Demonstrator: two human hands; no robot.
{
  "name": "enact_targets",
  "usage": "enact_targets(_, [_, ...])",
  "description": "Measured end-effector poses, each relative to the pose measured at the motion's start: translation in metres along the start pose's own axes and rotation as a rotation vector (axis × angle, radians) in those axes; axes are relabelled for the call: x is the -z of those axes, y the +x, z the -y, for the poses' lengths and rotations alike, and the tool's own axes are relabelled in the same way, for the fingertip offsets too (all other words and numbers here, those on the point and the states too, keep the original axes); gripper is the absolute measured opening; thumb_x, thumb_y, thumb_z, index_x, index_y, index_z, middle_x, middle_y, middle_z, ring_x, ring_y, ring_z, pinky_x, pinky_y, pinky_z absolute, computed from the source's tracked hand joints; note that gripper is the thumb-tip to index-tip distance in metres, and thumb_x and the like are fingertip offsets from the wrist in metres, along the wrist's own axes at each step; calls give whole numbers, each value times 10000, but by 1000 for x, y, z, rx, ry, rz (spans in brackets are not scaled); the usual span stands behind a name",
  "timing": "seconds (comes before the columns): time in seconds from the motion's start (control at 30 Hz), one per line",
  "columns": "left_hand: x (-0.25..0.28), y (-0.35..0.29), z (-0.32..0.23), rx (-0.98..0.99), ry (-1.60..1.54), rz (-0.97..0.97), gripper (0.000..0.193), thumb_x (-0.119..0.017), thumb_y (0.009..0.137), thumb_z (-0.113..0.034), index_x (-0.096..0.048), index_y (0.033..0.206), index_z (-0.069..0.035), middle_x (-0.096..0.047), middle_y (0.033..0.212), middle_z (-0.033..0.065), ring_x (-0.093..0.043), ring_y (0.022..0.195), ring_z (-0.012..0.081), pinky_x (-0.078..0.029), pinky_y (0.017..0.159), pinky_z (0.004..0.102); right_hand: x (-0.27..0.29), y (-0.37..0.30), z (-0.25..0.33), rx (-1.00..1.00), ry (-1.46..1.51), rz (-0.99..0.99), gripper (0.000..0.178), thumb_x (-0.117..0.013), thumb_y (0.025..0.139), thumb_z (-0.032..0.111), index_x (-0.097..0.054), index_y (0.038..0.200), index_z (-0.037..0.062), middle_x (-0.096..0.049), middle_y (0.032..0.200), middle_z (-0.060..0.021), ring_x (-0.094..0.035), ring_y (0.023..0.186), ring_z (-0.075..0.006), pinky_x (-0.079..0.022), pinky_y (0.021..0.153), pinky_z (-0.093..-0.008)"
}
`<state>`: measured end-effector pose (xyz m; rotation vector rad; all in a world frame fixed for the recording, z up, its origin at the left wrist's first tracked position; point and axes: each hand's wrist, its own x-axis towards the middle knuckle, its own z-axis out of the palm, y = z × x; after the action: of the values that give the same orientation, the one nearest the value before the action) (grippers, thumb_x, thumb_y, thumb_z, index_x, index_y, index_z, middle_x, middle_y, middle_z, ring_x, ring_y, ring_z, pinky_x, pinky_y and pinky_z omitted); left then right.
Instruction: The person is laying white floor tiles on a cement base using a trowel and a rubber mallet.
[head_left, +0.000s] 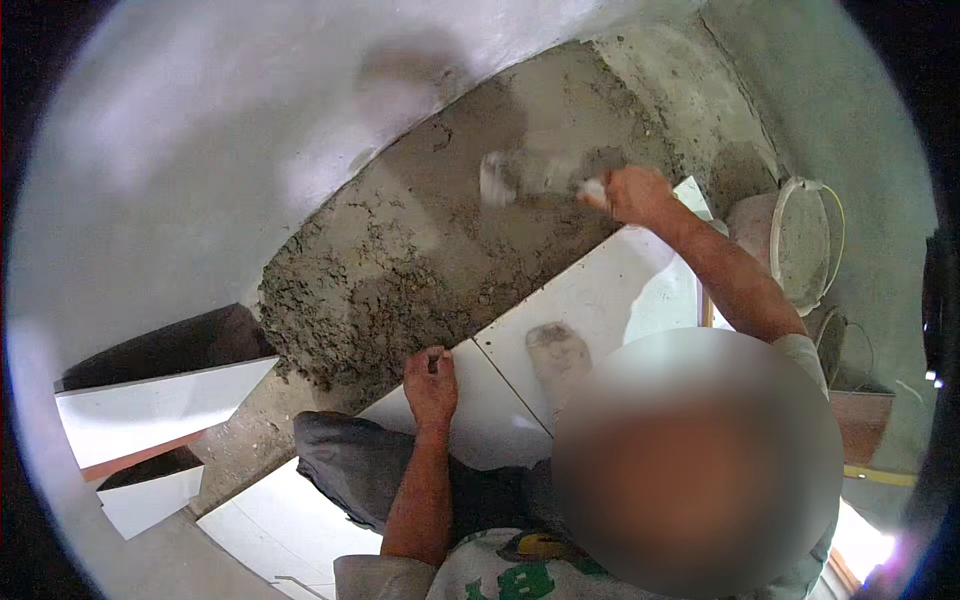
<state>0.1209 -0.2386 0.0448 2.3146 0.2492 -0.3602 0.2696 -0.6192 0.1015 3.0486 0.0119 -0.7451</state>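
My right hand (640, 194) is closed round the pale handle of a trowel (498, 180), blurred by motion. Its blade lies over the wet grey mortar bed (390, 250), smooth toward the far side and crumbly toward the left. At the near edge of the mortar, my left hand (431, 388) rests as a loose fist by the white floor tiles (575, 285); nothing shows sticking out of it. A grey-brown, rounded patch or object (558, 352) is on one tile; I cannot tell which it is.
A plastered wall (200, 180) borders the mortar on the left. Cut white tile pieces (165, 410) stand at the lower left. On the right are a mortar-stained bucket (800, 245) with a yellow handle and a reddish-brown container (860, 425).
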Motion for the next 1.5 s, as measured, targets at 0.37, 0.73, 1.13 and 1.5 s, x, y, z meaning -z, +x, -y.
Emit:
enact_targets(0.37, [-2,-1,3,-23,2,27,214,-608,843,-208,-611,953,-24,-583,945,154,-568,894,318,-450,806,418,-11,-11,60,242,2,235,619,-468,829,619,-669,907,38,-651,824,-200,-646,818,-346,-507,745,-474])
enact_targets(0.73, [0,-1,6,-5,-12,24,235,-612,847,-233,-617,957,-25,-587,952,161,-569,908,323,-457,801,424,14,-42,89,448,-109,228,514,-525,824,550,-669,881,61,-651,745,-154,-653,764,-343,-531,688,-445])
enact_targets(1.13, [5,-1,-2,31,-38,40,257,-602,861,-258,-617,985,-33,-571,959,157,-572,890,295,-467,764,410,20,-9,53,506,-264,212,469,-570,785,541,-660,919,101,-649,756,-142,-652,761,-329,-529,667,-453])
enact_targets(1.5, [-3,3,-2,159,-98,48,252,-626,858,-255,-612,953,-23,-583,957,127,-568,904,259,-453,807,376,26,-17,10,257,13,-118,560,-582,744,627,-611,910,93,-605,746,-137,-621,745,-326,-498,653,-447])
